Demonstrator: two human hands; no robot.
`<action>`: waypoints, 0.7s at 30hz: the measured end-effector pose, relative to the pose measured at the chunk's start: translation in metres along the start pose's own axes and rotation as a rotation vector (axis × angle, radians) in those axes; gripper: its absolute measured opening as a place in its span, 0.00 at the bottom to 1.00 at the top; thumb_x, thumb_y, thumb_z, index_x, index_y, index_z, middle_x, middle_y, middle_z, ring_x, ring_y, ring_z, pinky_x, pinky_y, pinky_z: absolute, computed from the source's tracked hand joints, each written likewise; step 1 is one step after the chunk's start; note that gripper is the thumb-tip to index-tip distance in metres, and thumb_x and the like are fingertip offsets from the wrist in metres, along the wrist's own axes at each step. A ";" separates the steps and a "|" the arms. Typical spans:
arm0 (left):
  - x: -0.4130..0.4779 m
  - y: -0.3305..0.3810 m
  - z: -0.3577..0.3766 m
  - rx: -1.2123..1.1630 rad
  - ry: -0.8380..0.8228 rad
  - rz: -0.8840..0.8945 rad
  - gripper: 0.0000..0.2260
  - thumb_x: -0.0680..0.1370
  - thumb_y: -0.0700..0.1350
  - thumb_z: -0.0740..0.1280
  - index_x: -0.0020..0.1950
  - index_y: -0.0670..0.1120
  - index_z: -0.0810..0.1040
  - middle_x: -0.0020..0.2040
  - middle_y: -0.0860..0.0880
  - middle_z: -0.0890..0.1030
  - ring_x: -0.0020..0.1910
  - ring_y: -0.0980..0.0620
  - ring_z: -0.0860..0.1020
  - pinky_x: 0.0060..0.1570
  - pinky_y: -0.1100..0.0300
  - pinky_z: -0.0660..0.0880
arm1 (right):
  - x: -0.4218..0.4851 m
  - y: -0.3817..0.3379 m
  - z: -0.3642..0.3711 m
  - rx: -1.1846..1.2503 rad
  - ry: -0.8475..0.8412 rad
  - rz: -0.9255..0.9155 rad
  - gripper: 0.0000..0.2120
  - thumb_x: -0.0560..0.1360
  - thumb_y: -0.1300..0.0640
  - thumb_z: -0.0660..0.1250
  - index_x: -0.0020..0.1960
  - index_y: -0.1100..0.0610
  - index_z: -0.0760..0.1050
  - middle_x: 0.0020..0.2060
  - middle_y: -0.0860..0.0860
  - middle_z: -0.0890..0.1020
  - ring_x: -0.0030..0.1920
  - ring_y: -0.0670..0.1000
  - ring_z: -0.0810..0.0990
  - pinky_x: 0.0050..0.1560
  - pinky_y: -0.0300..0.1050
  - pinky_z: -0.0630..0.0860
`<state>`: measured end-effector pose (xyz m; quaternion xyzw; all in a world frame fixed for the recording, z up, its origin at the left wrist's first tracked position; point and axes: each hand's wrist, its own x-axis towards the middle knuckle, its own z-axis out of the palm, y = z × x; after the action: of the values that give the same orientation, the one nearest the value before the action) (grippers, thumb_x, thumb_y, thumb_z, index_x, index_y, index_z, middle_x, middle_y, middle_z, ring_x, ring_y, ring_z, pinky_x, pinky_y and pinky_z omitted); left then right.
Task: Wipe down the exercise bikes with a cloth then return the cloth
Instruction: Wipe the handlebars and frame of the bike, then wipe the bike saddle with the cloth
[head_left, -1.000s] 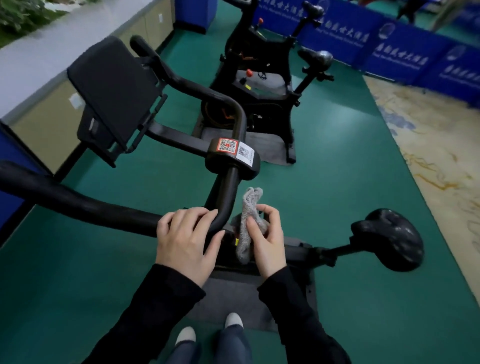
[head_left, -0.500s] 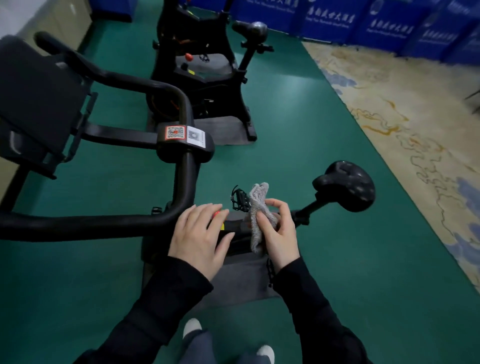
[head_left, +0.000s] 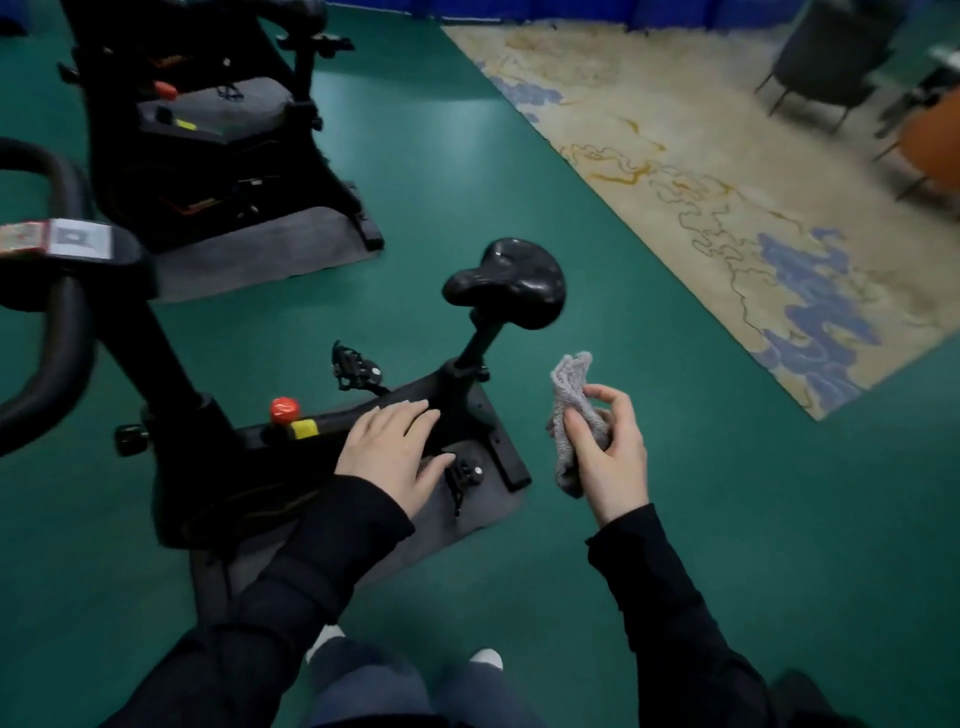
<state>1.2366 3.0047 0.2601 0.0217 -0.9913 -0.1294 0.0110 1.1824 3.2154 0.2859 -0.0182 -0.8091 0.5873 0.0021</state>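
item: grey cloth (head_left: 574, 410), bunched and folded, pinched in the right hand (head_left: 608, 452); thumb and fingers curled round its middle, one end standing above the fingertips, the other hanging below the palm; long axis roughly upright in the view; held in the air over the green floor (head_left: 805, 519), just to the right of the nearer exercise bike (head_left: 208, 467) and touching no part of it. item: left hand (head_left: 395, 447), fingers straight and slightly spread, holding nothing, lying over the bike's low frame beam near the red knob (head_left: 284, 410); whether the palm rests on the beam or only hangs above it cannot be told from this angle. item: black saddle (head_left: 506, 283) on its slanted seat post (head_left: 480, 343), nose toward the handlebar (head_left: 72, 338), broad end toward the carpet (head_left: 727, 182). key relation: the saddle lies ahead and to the left of the cloth's upper end, near but apart; the cloth hand is the one placed to reach it, the left sitting lower by the frame. judged step: between surfaces, saddle or post a likely one to wipe next; the cloth's broad side would need turning onto the saddle top. also present: a pedal (head_left: 356, 366), a second exercise bike (head_left: 208, 130) on a grey mat (head_left: 260, 249) further off, chairs (head_left: 826, 57) at the carpet's far edge
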 end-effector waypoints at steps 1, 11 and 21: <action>0.003 0.010 0.005 -0.002 -0.008 0.001 0.25 0.79 0.60 0.54 0.73 0.51 0.61 0.74 0.54 0.63 0.73 0.54 0.59 0.72 0.57 0.50 | 0.001 0.004 -0.010 -0.004 0.007 0.003 0.10 0.75 0.56 0.67 0.53 0.45 0.73 0.44 0.51 0.83 0.44 0.52 0.82 0.47 0.44 0.76; 0.028 0.116 0.047 -0.038 -0.040 0.056 0.24 0.78 0.59 0.59 0.71 0.49 0.66 0.71 0.52 0.68 0.72 0.52 0.62 0.71 0.55 0.53 | 0.010 0.046 -0.141 0.057 0.127 0.116 0.10 0.75 0.57 0.66 0.50 0.42 0.72 0.45 0.59 0.82 0.36 0.54 0.81 0.27 0.39 0.73; 0.092 0.132 0.066 0.085 -0.132 0.013 0.25 0.78 0.60 0.58 0.71 0.49 0.66 0.70 0.52 0.69 0.71 0.51 0.64 0.70 0.54 0.56 | 0.074 0.062 -0.178 0.007 0.096 0.120 0.10 0.75 0.58 0.67 0.49 0.43 0.72 0.43 0.61 0.82 0.37 0.58 0.81 0.28 0.41 0.76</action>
<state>1.1375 3.1451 0.2320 0.0072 -0.9946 -0.0884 -0.0546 1.1143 3.4058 0.2806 -0.0950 -0.8034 0.5878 0.0058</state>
